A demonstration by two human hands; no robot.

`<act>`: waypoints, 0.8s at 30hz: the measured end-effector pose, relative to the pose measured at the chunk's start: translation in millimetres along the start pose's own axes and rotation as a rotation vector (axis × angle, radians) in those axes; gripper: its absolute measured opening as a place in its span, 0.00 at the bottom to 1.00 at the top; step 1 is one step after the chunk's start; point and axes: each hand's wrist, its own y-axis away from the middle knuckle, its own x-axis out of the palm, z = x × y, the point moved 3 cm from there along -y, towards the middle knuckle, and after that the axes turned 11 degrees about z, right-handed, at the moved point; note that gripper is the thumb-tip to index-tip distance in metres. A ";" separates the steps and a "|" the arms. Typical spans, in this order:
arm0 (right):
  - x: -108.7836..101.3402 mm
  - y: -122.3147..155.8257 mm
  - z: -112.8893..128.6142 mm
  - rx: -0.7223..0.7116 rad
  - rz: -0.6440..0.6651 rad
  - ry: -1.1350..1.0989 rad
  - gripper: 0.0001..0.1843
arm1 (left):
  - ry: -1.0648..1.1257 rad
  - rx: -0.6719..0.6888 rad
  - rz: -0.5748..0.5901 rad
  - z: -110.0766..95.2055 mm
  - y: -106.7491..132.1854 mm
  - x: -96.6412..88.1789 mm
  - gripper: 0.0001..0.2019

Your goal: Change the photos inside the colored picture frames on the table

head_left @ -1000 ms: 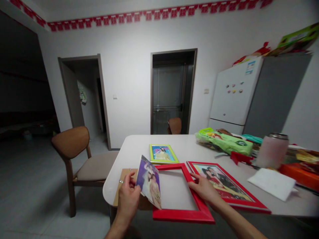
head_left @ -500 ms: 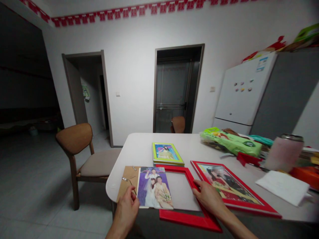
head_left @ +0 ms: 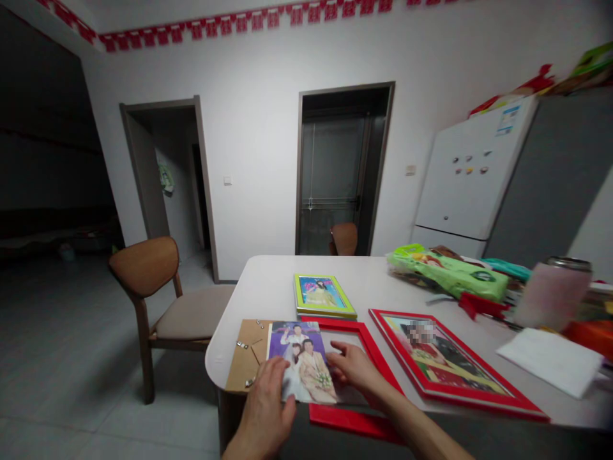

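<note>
A printed photo (head_left: pixel 311 374) of several people in wedding clothes lies partly over the brown backing board (head_left: pixel 239 364), which has metal clips, and partly over the left side of an empty red picture frame (head_left: pixel 352 420). My left hand (head_left: pixel 271 399) rests on the photo's lower left part, fingers spread and thumb at its near edge. My right hand (head_left: pixel 357 372) is at the photo's right edge, over the frame's opening, index finger stretched out and fingers apart. Its fingertips are near or touching the photo; which, I cannot tell.
Behind stands a small lime-green framed picture (head_left: pixel 324 295). A larger red framed picture (head_left: pixel 454 361) lies to the right. Beyond it are a green packet (head_left: pixel 450 275), a pink jar (head_left: pixel 553 294) and white paper (head_left: pixel 550 361). A chair (head_left: pixel 191 313) stands left of the table (head_left: pixel 268 275).
My left hand has moved right from the backing board onto the photo. My right hand has let go of the red frame's right side and moved left to the photo's edge.
</note>
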 end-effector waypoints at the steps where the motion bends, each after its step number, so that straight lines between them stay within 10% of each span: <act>1: 7.0 -2.1 1.1 0.027 0.060 -0.075 0.26 | -0.007 0.037 0.045 -4.7 -1.6 5.3 0.24; 6: 22.5 8.1 38.9 -0.086 0.204 -0.342 0.13 | -0.007 0.099 0.118 -17.6 -16.9 14.8 0.29; 10: 21.4 26.0 69.2 -0.259 0.154 -0.486 0.15 | 0.255 0.086 -0.152 -27.9 -31.1 -4.5 0.23; 14: 21.1 30.3 47.1 -0.121 0.065 -0.521 0.15 | 0.758 -0.094 -0.357 -39.3 -39.8 -6.2 0.16; 19: -7.4 27.2 19.0 -0.199 -0.047 -0.636 0.16 | 1.178 -0.080 -0.221 -46.5 -46.0 24.0 0.22; 24: -61.6 25.2 12.9 -0.094 -0.097 -0.382 0.21 | 0.938 -0.202 -0.086 -32.9 -38.1 28.5 0.24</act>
